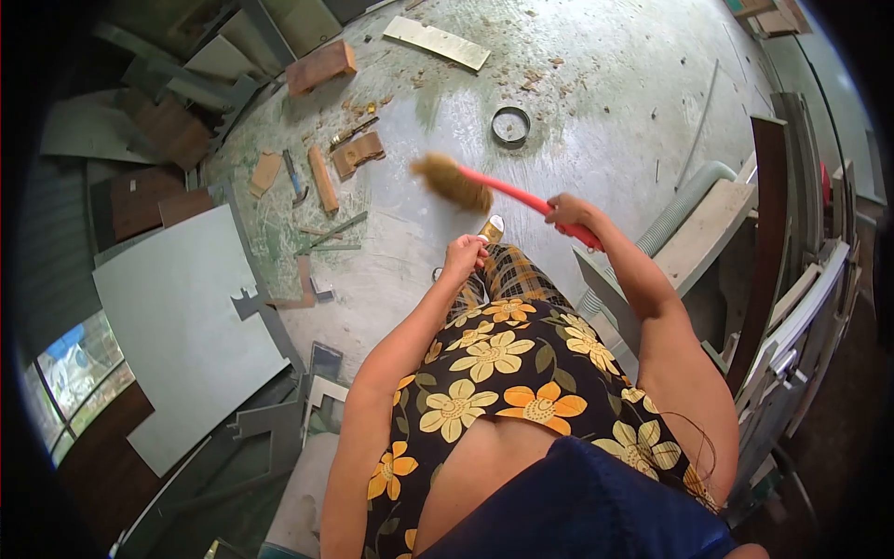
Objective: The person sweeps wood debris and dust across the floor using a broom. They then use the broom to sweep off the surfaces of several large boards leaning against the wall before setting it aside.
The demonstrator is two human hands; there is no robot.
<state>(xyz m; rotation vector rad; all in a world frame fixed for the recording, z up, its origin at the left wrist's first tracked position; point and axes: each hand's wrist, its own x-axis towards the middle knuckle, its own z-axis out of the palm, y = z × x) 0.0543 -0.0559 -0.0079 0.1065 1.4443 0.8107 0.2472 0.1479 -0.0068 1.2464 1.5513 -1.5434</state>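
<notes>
My right hand (568, 212) is closed around the red handle of a brush (517, 192), whose brown bristle head reaches left over the floor, slightly blurred. My left hand (466, 256) is in front of my body with its fingers curled together, near the shoe (491, 228) below. A small bit of red and white shows at its fingertips, too small to make out. Beyond the bristles, a round metal ring (510, 126) lies on the floor.
On the floor lie a wooden block (321, 68), a pale board (436, 43), a hammer (295, 177), a wood strip (323, 180) and scattered chips. Grey sheets (191, 326) stand at left; a hose (684, 205) and stacked beams (698, 233) are at right.
</notes>
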